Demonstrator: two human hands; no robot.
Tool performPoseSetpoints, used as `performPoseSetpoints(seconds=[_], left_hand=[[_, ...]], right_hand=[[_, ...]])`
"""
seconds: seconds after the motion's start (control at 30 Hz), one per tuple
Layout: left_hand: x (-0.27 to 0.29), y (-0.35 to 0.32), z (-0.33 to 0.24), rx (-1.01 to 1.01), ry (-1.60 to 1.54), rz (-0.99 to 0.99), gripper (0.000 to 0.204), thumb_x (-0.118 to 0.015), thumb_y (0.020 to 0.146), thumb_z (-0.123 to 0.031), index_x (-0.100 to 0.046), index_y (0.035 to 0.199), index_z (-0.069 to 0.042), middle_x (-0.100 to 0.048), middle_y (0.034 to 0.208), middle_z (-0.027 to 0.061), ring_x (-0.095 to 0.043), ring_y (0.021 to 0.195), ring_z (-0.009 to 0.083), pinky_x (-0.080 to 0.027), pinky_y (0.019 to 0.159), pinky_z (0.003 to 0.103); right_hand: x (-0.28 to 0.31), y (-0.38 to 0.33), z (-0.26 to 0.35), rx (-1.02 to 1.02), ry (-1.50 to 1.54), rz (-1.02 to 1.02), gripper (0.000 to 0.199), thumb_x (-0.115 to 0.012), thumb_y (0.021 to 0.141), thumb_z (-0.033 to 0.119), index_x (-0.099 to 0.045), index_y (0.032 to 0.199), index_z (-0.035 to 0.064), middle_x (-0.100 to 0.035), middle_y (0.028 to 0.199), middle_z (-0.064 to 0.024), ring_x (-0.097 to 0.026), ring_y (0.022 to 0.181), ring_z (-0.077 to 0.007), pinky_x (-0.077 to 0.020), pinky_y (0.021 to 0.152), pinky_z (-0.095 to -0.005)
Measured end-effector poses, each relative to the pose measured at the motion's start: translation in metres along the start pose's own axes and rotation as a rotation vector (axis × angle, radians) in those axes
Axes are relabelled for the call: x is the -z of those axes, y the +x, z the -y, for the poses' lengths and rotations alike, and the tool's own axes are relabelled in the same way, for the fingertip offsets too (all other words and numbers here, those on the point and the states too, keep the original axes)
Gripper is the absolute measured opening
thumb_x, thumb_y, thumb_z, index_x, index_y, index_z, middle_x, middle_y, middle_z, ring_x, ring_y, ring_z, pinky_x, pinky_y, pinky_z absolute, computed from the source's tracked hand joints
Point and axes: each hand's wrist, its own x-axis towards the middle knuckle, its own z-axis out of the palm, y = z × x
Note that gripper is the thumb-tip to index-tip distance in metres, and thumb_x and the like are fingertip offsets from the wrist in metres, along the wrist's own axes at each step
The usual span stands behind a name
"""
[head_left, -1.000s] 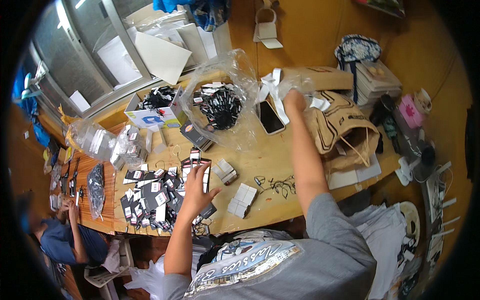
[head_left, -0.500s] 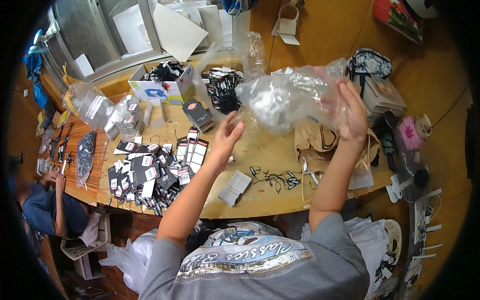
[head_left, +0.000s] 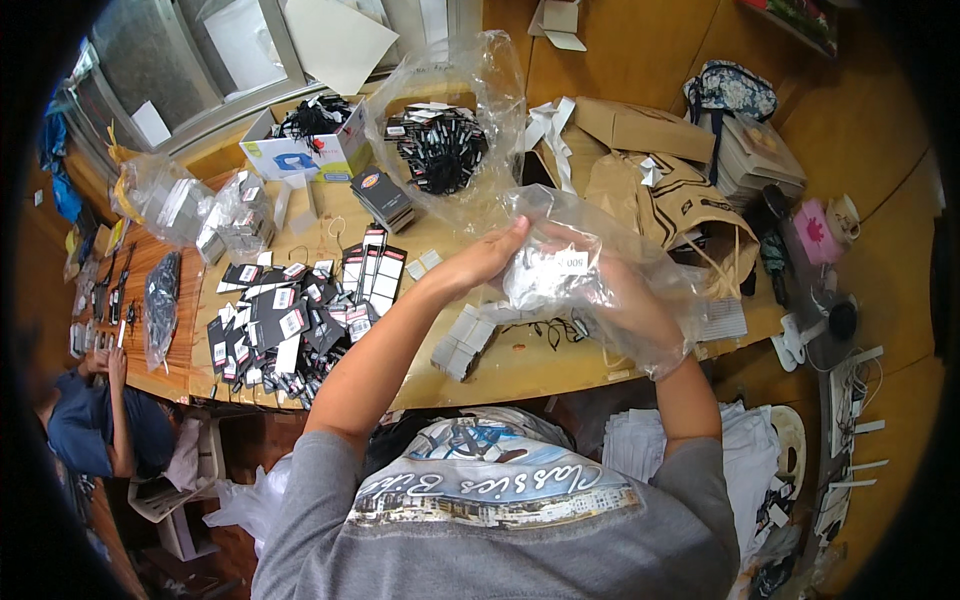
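A clear plastic bag (head_left: 545, 215) with a bundle of small white pieces (head_left: 550, 282) inside hangs over the middle of the table. My left hand (head_left: 490, 255) pinches the bag's far left side, thumb and fingers closed on the film. My right hand (head_left: 632, 298) is inside the bag, its opening hanging round my wrist. Through the film its fingers are blurred and partly hidden, near the white pieces. Under the bag lie black cords (head_left: 548, 330) and a stack of pale cards (head_left: 464, 342).
Black tagged cards (head_left: 290, 320) are heaped at left. Behind stand an open bag of black corded tags (head_left: 440, 150), a white box (head_left: 305, 145) and a stack of dark cards (head_left: 382, 200). Brown paper bags (head_left: 690, 200) lie at right. A co-worker (head_left: 85, 420) sits far left.
The bag has come down and nearer from the upper right. My right hand has gone from its outer end to inside it, and my left hand, apart from it before, now grips it.
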Motion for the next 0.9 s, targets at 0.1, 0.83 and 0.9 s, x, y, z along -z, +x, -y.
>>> performPoseSetpoints(seconds=[0.1, 0.83, 0.9], left_hand=[[-0.005, 0.001, -0.001, 0.004, -0.06, -0.006, 0.069, -0.023, 0.082, -0.059, -0.026, 0.129, -0.008, -0.036, 0.126, 0.0133, -0.032, 0.116, 0.027, -0.025, 0.095, 0.039], [0.019, -0.011, -0.013, -0.028, -0.083, -0.185, 0.071, -0.024, 0.08, -0.061, -0.03, 0.125, -0.007, -0.05, 0.11, 0.0146, -0.053, 0.089, 0.0277, -0.04, 0.077, 0.041], [0.03, -0.027, -0.016, -0.093, -0.11, -0.232, 0.069, -0.023, 0.081, -0.061, -0.031, 0.125, -0.009, -0.054, 0.104, 0.0132, -0.054, 0.087, 0.0253, -0.041, 0.075, 0.04]], right_hand=[[0.0, 0.001, -0.006, -0.128, -0.091, 0.17, 0.062, -0.067, 0.067, 0.011, -0.036, 0.12, 0.0007, -0.046, 0.115, -0.0104, -0.045, 0.104, -0.0188, -0.0352, 0.088, -0.0286], [-0.011, 0.057, -0.066, -0.026, -0.593, 0.777, 0.069, -0.057, 0.062, 0.011, -0.032, 0.126, 0.01, -0.047, 0.106, -0.0131, -0.047, 0.097, -0.0216, -0.0356, 0.085, -0.0299], [-0.012, 0.061, -0.058, -0.069, -0.479, 0.764, 0.063, -0.056, 0.064, 0.012, -0.034, 0.123, 0.0068, -0.045, 0.111, -0.0117, -0.043, 0.104, -0.0212, -0.0332, 0.089, -0.0306]])
